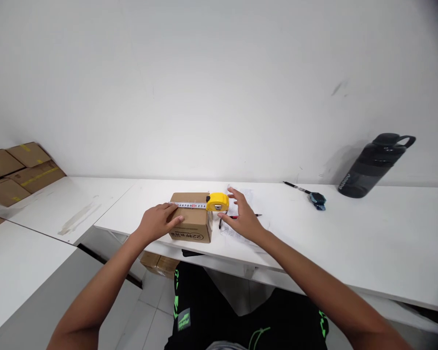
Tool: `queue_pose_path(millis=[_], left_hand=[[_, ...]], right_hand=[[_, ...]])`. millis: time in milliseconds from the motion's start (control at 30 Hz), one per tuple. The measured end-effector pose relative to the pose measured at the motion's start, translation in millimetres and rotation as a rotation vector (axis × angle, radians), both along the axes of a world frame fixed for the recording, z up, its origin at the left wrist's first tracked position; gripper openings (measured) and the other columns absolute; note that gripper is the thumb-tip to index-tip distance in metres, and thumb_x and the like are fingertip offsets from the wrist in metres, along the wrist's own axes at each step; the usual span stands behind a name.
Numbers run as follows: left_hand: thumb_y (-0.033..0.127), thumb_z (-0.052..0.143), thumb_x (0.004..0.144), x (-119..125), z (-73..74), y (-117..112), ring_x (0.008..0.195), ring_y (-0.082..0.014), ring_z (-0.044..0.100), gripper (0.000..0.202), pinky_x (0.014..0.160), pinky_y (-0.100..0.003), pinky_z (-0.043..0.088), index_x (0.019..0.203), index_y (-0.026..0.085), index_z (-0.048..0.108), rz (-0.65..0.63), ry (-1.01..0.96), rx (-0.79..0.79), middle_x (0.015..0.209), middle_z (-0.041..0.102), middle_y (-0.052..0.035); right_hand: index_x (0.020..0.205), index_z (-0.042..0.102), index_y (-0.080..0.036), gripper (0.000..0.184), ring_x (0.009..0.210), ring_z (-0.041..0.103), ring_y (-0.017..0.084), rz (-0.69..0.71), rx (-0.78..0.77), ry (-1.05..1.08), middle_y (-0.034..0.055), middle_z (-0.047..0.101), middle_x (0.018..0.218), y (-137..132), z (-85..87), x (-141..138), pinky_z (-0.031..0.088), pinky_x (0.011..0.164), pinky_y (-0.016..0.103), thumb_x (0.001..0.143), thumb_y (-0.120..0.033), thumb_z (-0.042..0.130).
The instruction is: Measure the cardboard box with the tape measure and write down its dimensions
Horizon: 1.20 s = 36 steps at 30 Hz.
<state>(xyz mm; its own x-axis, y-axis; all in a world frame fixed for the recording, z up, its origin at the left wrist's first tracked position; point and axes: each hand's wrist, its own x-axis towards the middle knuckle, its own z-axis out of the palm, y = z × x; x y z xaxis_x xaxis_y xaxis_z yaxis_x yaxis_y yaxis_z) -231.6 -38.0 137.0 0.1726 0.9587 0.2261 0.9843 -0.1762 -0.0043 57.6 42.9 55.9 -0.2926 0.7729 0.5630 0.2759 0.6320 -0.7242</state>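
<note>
A small brown cardboard box (191, 226) with dark printing on its front stands near the table's front edge. Across its top runs the white blade (191, 205) of a yellow tape measure (218, 201), whose case sits at the box's right edge. My left hand (159, 221) is at the box's left end, its fingertips holding the blade down and the thumb lying on the box top. The blade's end is hidden by those fingers. My right hand (245, 216) is at the right end of the case, fingers and thumb spread apart around it without closing.
Printed paper (237, 233) and a pen (258, 215) lie under and beside my right hand. Farther right are a black pen (295, 186), a small dark blue item (317, 200) and a dark water bottle (372, 167). Taped cardboard boxes (29, 167) are stacked at far left.
</note>
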Motion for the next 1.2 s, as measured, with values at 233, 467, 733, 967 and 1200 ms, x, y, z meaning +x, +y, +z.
queue_pose_path(millis=[233, 467, 733, 967, 1200], left_hand=[[0.058, 0.044, 0.086, 11, 12.9, 12, 0.083, -0.0272, 0.065, 0.044, 0.072, -0.035, 0.044, 0.089, 0.026, 0.073, 0.089, -0.045, -0.078, 0.089, 0.072, -0.0089], [0.043, 0.055, 0.080, 5, 10.3, 16, 0.086, -0.0288, 0.064, 0.025, 0.072, -0.036, 0.043, 0.085, 0.026, 0.073, 0.129, -0.152, -0.067, 0.089, 0.072, -0.0093], [0.040, 0.049, 0.088, 9, -17.7, 8, 0.102, -0.0300, 0.056, 0.031, 0.079, -0.038, 0.045, 0.109, 0.030, 0.069, 0.139, -0.240, 0.058, 0.104, 0.065, -0.0099], [0.044, 0.050, 0.088, -3, -17.6, 19, 0.098, -0.0272, 0.056, 0.027, 0.085, -0.038, 0.044, 0.088, 0.023, 0.066, 0.022, -0.361, 0.055, 0.098, 0.063, -0.0087], [0.051, 0.053, 0.084, -8, -7.2, 41, 0.081, -0.0210, 0.060, 0.032, 0.069, -0.030, 0.042, 0.097, 0.024, 0.064, 0.031, -0.604, -0.136, 0.086, 0.066, -0.0022]], right_hand=[[0.151, 0.012, -0.028, 0.099, 0.124, 0.053, 0.023, 0.130, -0.481, 0.506, 0.0134, 0.044, 0.144, -14, -27.0, -57, 0.044, 0.102, 0.041, 0.075, -0.053, 0.069], [0.148, 0.018, -0.026, 0.088, 0.130, 0.049, 0.024, 0.026, -0.395, 0.580, 0.0141, 0.044, 0.147, -28, -44.7, -58, 0.048, 0.098, 0.038, 0.078, -0.051, 0.065], [0.129, 0.053, -0.018, 0.070, 0.077, 0.064, 0.017, -0.075, -0.498, 0.545, 0.0042, 0.068, 0.093, -13, -13.6, -45, 0.053, 0.070, 0.030, 0.072, -0.056, 0.069], [0.135, 0.054, -0.024, 0.074, 0.052, 0.051, 0.009, -0.047, -0.758, 0.640, -0.0040, 0.063, 0.074, -20, 7.9, -41, 0.042, 0.047, 0.022, 0.069, -0.053, 0.072], [0.127, 0.057, -0.021, 0.068, 0.052, 0.057, 0.012, 0.031, -0.886, 0.654, -0.0040, 0.061, 0.065, -31, 5.8, -35, 0.048, 0.050, 0.024, 0.072, -0.061, 0.069]])
